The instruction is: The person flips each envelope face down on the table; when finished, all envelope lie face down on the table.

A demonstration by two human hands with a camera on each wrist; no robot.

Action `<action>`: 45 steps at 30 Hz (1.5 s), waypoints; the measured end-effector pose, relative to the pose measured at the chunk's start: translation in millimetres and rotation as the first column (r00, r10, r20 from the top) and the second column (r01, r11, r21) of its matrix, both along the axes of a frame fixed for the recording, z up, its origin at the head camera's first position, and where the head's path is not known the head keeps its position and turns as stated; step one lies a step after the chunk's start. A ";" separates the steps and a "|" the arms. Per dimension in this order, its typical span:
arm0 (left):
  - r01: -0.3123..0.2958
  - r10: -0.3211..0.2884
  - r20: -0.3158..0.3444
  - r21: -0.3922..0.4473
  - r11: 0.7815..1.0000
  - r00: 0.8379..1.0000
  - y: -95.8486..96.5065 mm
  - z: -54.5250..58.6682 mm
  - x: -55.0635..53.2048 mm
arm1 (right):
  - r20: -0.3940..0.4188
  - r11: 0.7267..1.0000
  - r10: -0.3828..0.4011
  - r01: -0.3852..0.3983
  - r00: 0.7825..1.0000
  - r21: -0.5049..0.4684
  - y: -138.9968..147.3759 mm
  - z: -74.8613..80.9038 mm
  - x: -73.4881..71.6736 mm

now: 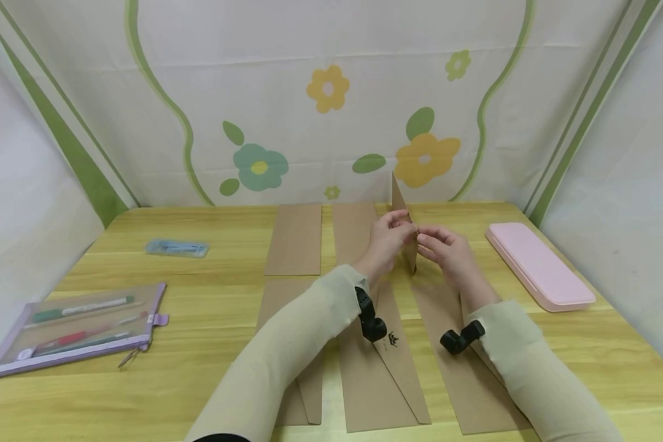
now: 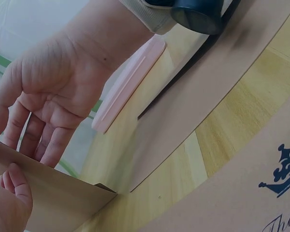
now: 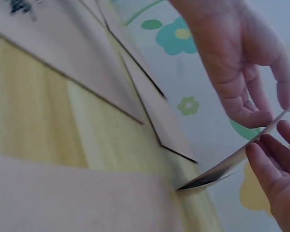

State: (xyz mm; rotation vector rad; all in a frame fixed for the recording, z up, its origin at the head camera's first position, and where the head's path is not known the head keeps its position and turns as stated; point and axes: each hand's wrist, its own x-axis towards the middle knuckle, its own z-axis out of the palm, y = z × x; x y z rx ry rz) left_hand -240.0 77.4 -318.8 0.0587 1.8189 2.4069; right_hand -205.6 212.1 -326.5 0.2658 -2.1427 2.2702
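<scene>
Both hands meet at a brown paper envelope (image 1: 399, 197) that stands on edge near the back of the table. My left hand (image 1: 385, 244) pinches its near upper edge from the left side. From the other side, my right hand (image 1: 452, 253) pinches the same edge, fingertips close to the left ones. The left wrist view shows the envelope's broad face (image 2: 63, 200) between the hands; in the right wrist view it appears nearly edge-on, its lower end slightly parted. Below the hands lies an envelope with a printed crown (image 1: 383, 380), its flap folded over.
More brown envelopes lie flat in columns, including one at back left (image 1: 293, 239) and one under the right forearm (image 1: 447, 331). A pink case (image 1: 541, 264) sits at right. To the left are a purple-edged pouch (image 1: 157, 301) of pens and a small blue packet (image 1: 177, 248).
</scene>
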 end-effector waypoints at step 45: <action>-0.003 0.006 -0.050 0.061 0.998 0.999 2.0 -20.8 -3.4 | -0.185 0.760 -0.647 0.646 0.740 -0.073 -0.2 5.5 5.2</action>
